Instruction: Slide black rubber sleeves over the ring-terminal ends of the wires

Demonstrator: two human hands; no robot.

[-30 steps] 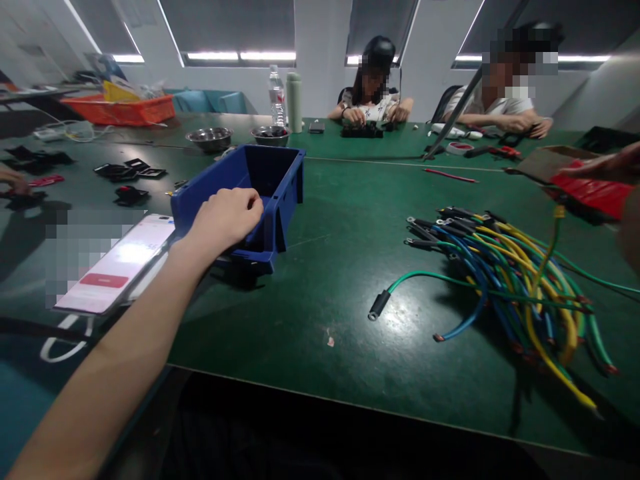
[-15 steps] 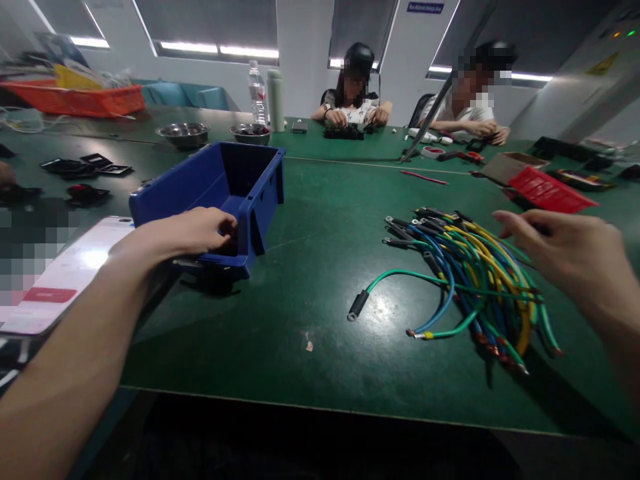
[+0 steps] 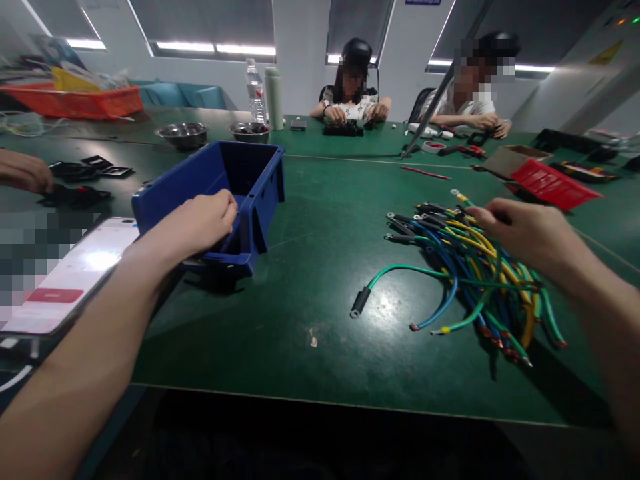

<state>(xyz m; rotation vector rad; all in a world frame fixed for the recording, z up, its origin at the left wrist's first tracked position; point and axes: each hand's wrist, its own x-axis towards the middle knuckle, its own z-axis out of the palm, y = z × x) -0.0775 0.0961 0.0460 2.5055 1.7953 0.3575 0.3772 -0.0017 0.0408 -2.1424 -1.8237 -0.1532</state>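
My left hand (image 3: 215, 217) reaches over the near side of a blue plastic bin (image 3: 200, 170), its fingers curled together inside. Whatever those fingers hold, if anything, is hidden. On the right, my right hand (image 3: 520, 223) is closed in a pinch on a green cable with a ring terminal (image 3: 461, 197), whose metal end sticks out past the fingertips. Beneath it lies a loose heap of short green, yellow and blue cables (image 3: 480, 267), many with black sleeves and ring terminals at the far end. One green cable end with a black sleeve (image 3: 360, 300) points out toward the left.
A lit phone (image 3: 80, 273) lies left of the bin, with black parts (image 3: 75, 172) and another person's hand (image 3: 23, 172) beyond. Metal bowls (image 3: 183, 135) and bottles stand behind the bin. A red tray (image 3: 553, 183) sits at right. Two people work across the table.
My right hand has moved left over the heap, and a ring terminal now shows at its fingertips. My left hand has risen slightly in the bin. Another person's hand has come in at left.
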